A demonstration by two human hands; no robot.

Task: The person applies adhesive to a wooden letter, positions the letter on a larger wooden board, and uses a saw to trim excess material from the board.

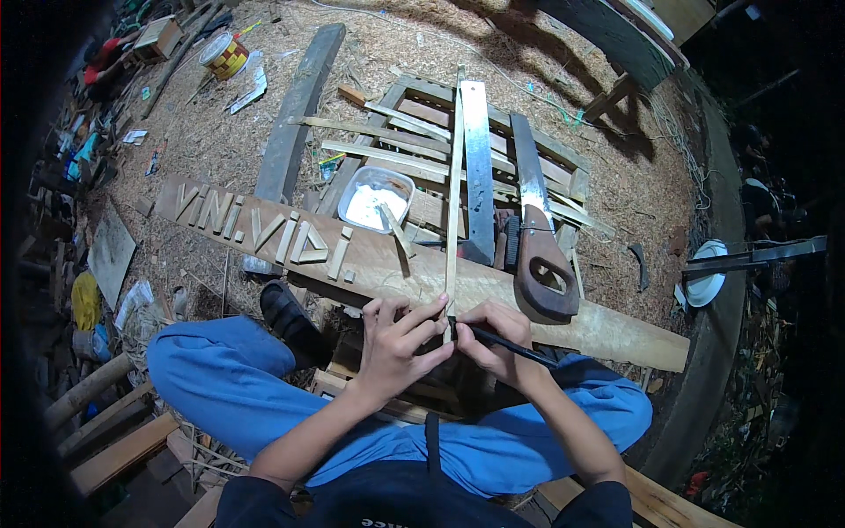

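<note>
A long, thin wooden strip (454, 194) runs away from me across a broad wooden plank (396, 271). My left hand (396, 341) steadies the strip's near end, with fingertips and thumb closed on it. In my right hand (500, 339) is a slim black pen (515, 345), its tip touching the strip beside my left fingertips. Short wooden sticks (289, 236) lie in letter-like shapes along the plank's left part. Beyond the plank stands a white plastic tub (377, 199) of white paste, a small stick (396, 231) leaning at its edge.
A handsaw (544, 264) with a wooden handle rests on the plank at right, beside a wide metal blade (476, 158). More strips (387, 150) lie over a slatted wooden frame (576, 180). A grey beam (304, 114), a bucket (224, 56) and a person (101, 62) are farther left.
</note>
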